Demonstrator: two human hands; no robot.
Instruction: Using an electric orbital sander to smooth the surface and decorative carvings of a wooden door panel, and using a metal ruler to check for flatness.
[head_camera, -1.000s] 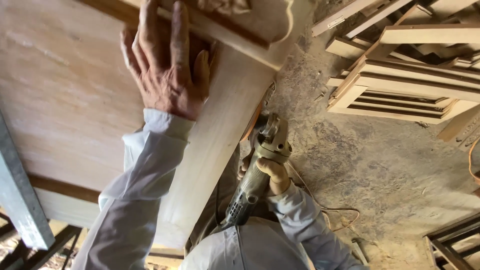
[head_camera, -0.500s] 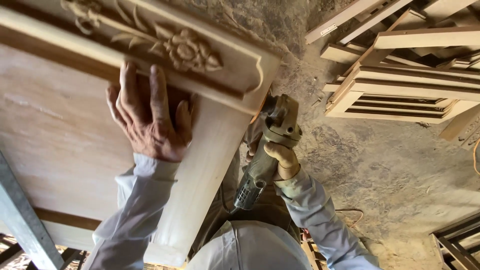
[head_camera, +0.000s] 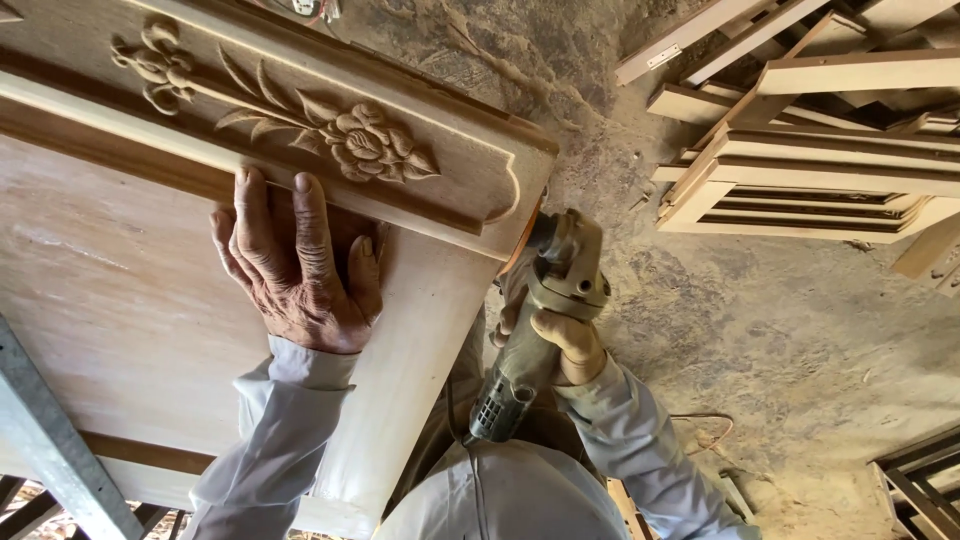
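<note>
Item: angle grinder (head_camera: 535, 325), dusty green-grey body, held at the right-hand edge of a wooden door panel (head_camera: 150, 300). Long axis runs on a diagonal through the view, from the vented tail low near the person's chest up and slightly right to the head. The head points toward the panel's edge; its orange disc (head_camera: 520, 240) sits against that edge just below the corner of the carved rail. A cord leaves the tail, soon hidden behind the clothing.

Right hand (head_camera: 560, 335): wrapped around the grinder's body, fingers clenched about it, thumb side toward the head.

Left hand (head_camera: 295, 265): laid flat, palm down, on the panel's plain face, fingers spread and extended up to the moulded step beneath the carving; grasping nothing, pressing on the wood.

Door panel: pale sanded wood, lying across the left of the view, its top rail bearing a carved rose with leaves and stem (head_camera: 300, 125).

Surroundings: dust-covered floor (head_camera: 760, 320); stack of louvred wooden frames (head_camera: 810, 170) upper right, well apart from the grinder; grey metal bar (head_camera: 40, 430) at lower left.

Change from half a second before: the carved rail shows more fully, and the grinder head lies closer under the rail's corner. The left hand stays flat on the same spot.
</note>
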